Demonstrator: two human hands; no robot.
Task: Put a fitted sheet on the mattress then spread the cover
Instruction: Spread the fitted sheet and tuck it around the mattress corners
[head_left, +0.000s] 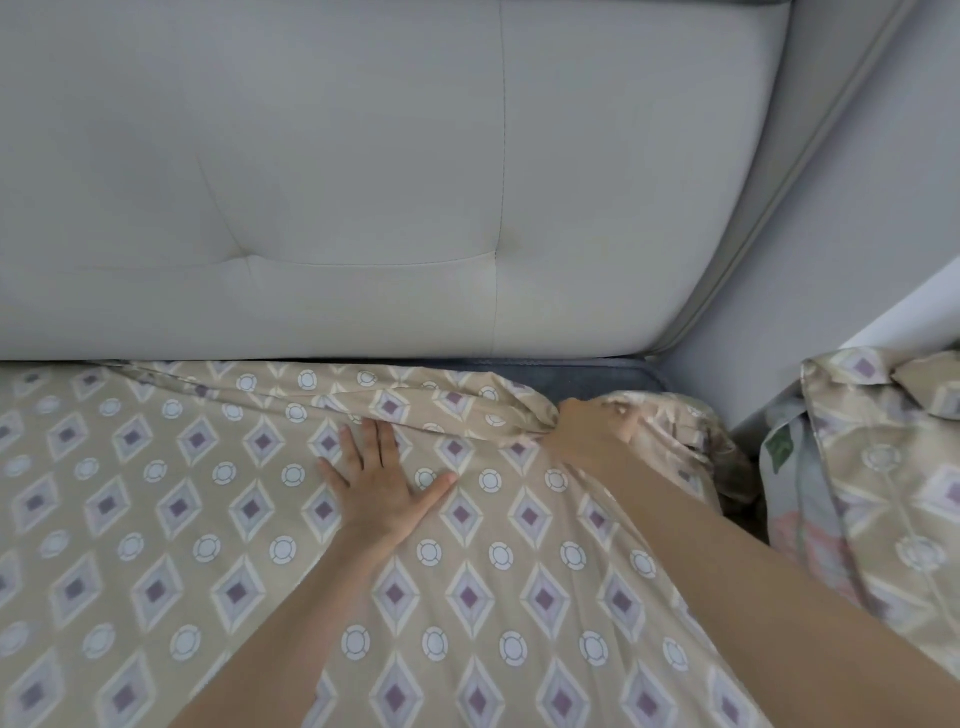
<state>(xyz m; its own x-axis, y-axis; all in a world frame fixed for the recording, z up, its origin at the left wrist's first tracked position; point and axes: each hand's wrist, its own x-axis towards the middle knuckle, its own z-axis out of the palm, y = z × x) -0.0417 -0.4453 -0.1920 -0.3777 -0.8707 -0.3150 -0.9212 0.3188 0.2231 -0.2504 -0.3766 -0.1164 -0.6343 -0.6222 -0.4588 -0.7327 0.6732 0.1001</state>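
Head view: left hand (376, 486) lies flat, right hand (589, 434) grips bunched fitted sheet (156, 519)

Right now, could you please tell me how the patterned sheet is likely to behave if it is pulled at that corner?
Probably floppy: the patterned sheet bunches into soft folds where the right hand grips it. Likely light, since creases radiate from that grip. It may slide over the mattress, which could be why the left hand presses it flat.
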